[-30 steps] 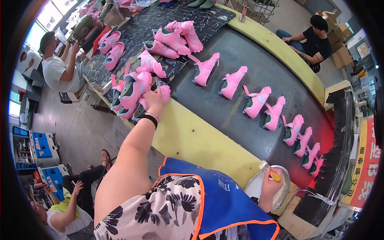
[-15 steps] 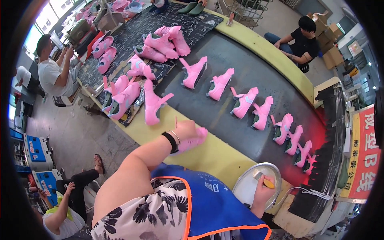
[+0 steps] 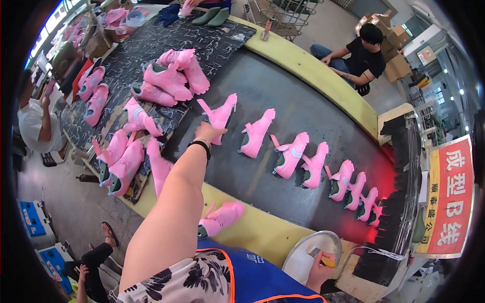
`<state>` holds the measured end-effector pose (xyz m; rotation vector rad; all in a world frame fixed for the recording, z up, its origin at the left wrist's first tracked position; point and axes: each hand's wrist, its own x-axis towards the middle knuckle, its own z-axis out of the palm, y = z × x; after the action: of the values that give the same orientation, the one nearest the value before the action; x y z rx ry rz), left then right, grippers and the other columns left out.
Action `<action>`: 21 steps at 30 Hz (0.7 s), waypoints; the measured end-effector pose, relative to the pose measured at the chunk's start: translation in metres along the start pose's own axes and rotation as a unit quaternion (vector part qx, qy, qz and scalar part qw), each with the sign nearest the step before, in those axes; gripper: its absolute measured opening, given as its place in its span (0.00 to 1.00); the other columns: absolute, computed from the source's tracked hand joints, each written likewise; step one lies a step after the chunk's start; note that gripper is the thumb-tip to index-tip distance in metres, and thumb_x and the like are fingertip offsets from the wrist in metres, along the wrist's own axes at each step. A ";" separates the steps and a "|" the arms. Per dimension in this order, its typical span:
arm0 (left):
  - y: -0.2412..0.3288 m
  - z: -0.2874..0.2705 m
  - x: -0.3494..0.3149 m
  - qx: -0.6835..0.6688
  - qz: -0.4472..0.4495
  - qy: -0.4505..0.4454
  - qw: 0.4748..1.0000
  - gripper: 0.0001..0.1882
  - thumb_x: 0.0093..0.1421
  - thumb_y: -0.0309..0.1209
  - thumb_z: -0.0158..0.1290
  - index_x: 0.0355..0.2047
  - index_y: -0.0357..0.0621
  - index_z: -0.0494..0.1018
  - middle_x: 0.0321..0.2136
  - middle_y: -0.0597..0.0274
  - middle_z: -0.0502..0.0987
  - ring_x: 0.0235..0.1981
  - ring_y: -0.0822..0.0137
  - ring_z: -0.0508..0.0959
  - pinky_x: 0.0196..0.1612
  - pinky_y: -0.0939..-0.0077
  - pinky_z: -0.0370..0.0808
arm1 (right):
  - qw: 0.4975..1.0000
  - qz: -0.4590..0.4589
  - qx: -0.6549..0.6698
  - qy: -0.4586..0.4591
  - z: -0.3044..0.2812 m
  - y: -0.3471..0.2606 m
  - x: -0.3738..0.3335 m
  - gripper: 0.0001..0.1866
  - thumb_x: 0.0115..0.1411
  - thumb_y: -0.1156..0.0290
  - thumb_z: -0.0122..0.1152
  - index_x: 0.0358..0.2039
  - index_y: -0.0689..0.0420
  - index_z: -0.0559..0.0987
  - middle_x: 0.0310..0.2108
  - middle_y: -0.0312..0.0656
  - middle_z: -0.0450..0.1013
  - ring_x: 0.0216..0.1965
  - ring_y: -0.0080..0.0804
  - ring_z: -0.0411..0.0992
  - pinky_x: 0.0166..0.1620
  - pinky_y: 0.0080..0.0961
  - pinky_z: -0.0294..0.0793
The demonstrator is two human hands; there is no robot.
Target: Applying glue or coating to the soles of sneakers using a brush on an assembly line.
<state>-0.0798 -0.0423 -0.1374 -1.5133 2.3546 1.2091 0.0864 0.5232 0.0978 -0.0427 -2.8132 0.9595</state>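
My left hand (image 3: 210, 133) stretches out over the dark conveyor belt, its fingers closed round the lower end of a pink shoe upper (image 3: 222, 111), the leftmost in the row there. Another pink upper (image 3: 226, 215) with a dark green inside lies on the yellow ledge beside my left forearm. In my right hand (image 3: 319, 272) is a brush (image 3: 328, 262) with a yellow handle. Its bristles rest inside a round metal basin (image 3: 302, 247) with a whitish inside, at the lower right.
Several pink uppers (image 3: 260, 132) line the belt (image 3: 222, 166) toward a red-lit opening (image 3: 386, 202) with black flaps. More uppers (image 3: 169, 81) are heaped on the patterned black board at left. A yellow rail (image 3: 313, 65) borders the far side, where a person (image 3: 364, 60) sits.
My left hand has let go of the upper on the yellow ledge and reached forward to one on the belt. The right hand still holds the brush at the basin. The view has shifted.
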 end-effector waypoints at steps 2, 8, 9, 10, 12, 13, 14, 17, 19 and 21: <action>0.003 0.003 0.009 0.038 -0.024 -0.083 0.996 0.63 0.34 0.55 0.74 0.62 0.27 0.57 0.58 0.32 0.68 0.58 0.42 0.73 0.59 0.59 0.73 | 1.000 -0.011 -0.021 -0.001 0.006 -0.009 0.003 0.05 0.62 0.77 0.61 0.30 0.63 0.74 0.27 0.40 0.72 0.28 0.27 0.70 0.34 0.24 0.70; -0.014 -0.008 -0.050 -0.021 0.083 0.043 0.995 0.50 0.36 0.43 0.73 0.56 0.35 0.62 0.52 0.41 0.72 0.53 0.44 0.76 0.53 0.58 0.76 | 0.999 -0.029 -0.042 -0.016 0.026 -0.043 0.018 0.13 0.60 0.78 0.61 0.46 0.64 0.77 0.26 0.37 0.70 0.27 0.25 0.69 0.34 0.22 0.69; -0.018 -0.012 -0.066 -0.046 0.151 0.107 0.982 0.47 0.37 0.41 0.73 0.55 0.37 0.63 0.50 0.44 0.74 0.51 0.45 0.77 0.50 0.58 0.77 | 0.999 -0.011 -0.022 -0.024 0.029 -0.050 0.020 0.18 0.60 0.78 0.61 0.52 0.64 0.77 0.25 0.36 0.69 0.26 0.24 0.68 0.34 0.21 0.69; -0.022 -0.017 -0.080 -0.041 0.150 0.097 0.983 0.47 0.37 0.41 0.73 0.55 0.37 0.63 0.50 0.44 0.74 0.51 0.45 0.77 0.50 0.58 0.77 | 0.998 -0.036 -0.025 -0.036 0.032 -0.057 0.025 0.23 0.59 0.79 0.61 0.56 0.63 0.75 0.24 0.35 0.68 0.25 0.22 0.67 0.33 0.20 0.69; -0.029 -0.029 -0.107 -0.070 0.270 0.144 0.949 0.44 0.36 0.38 0.72 0.53 0.40 0.64 0.47 0.48 0.74 0.47 0.45 0.77 0.48 0.58 0.76 | 0.996 -0.071 -0.017 -0.056 0.038 -0.071 0.038 0.29 0.58 0.79 0.61 0.62 0.61 0.72 0.21 0.32 0.65 0.24 0.20 0.65 0.31 0.19 0.67; -0.030 -0.035 -0.120 -0.067 0.333 0.159 0.927 0.42 0.36 0.35 0.71 0.52 0.40 0.65 0.47 0.47 0.74 0.45 0.45 0.77 0.47 0.56 0.75 | 0.995 -0.079 -0.009 -0.068 0.040 -0.079 0.045 0.31 0.57 0.80 0.60 0.64 0.60 0.71 0.20 0.31 0.64 0.23 0.19 0.64 0.30 0.18 0.67; -0.030 -0.042 -0.131 -0.057 0.399 0.178 0.898 0.41 0.36 0.34 0.71 0.51 0.39 0.66 0.47 0.48 0.74 0.46 0.45 0.76 0.47 0.54 0.75 | 0.990 -0.109 0.000 -0.084 0.045 -0.086 0.052 0.32 0.57 0.80 0.60 0.64 0.60 0.70 0.20 0.31 0.63 0.22 0.18 0.64 0.30 0.18 0.66; -0.024 -0.057 -0.166 -0.034 0.492 0.171 0.853 0.40 0.36 0.33 0.70 0.50 0.38 0.66 0.46 0.49 0.74 0.45 0.46 0.76 0.46 0.53 0.74 | 0.976 -0.148 0.077 -0.140 0.056 -0.109 0.072 0.33 0.56 0.80 0.60 0.65 0.57 0.70 0.19 0.30 0.62 0.22 0.18 0.63 0.29 0.17 0.66; -0.017 -0.067 -0.186 -0.003 0.576 0.139 0.806 0.40 0.30 0.24 0.69 0.49 0.40 0.67 0.45 0.52 0.74 0.44 0.47 0.77 0.45 0.56 0.76 | 0.964 -0.186 0.073 -0.175 0.062 -0.123 0.083 0.35 0.55 0.80 0.60 0.65 0.53 0.70 0.19 0.32 0.61 0.20 0.22 0.63 0.28 0.20 0.67; -0.007 -0.071 -0.202 -0.002 0.601 0.112 0.791 0.42 0.27 0.24 0.69 0.49 0.40 0.67 0.45 0.52 0.74 0.44 0.48 0.77 0.45 0.56 0.75 | 0.946 -0.221 0.067 -0.228 0.065 -0.133 0.094 0.37 0.52 0.79 0.59 0.66 0.46 0.70 0.18 0.37 0.64 0.18 0.31 0.65 0.27 0.25 0.70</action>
<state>0.0510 0.0568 0.0011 0.1054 3.5534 1.1203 -0.0131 0.3858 0.1425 0.8961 -2.9233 1.1533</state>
